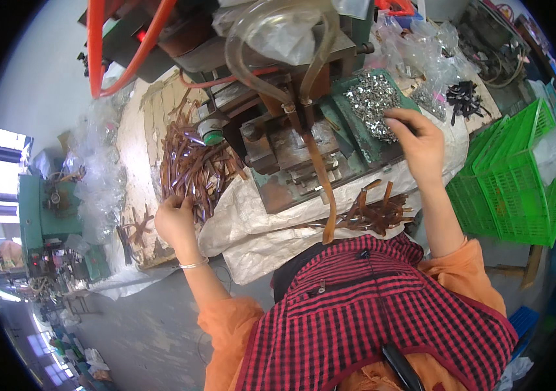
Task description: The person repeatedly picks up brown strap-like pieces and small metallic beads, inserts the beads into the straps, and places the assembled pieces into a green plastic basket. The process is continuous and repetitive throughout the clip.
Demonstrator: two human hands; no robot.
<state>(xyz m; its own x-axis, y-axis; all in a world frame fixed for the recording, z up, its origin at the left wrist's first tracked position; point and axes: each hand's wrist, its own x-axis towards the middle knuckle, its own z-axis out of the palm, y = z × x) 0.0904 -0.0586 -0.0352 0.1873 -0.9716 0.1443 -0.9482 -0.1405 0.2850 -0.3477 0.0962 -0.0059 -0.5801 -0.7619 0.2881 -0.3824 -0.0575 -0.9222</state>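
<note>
My left hand is at the near edge of a heap of glossy brown strips that look like eyeglass temples. Its fingers are drawn together on one of the strips. At the other side of a bench machine, my right hand is over small silvery metal parts piled on a green tray. The right thumb and forefinger are bent close together at the edge of this pile; what lies between them is too small to make out. A smaller bunch of brown temples rests on white sheeting in front of me.
Clear hoses and a red hose hang around the machine. A green plastic crate stands to the right, near black pieces and plastic bags. Another green machine is at far left.
</note>
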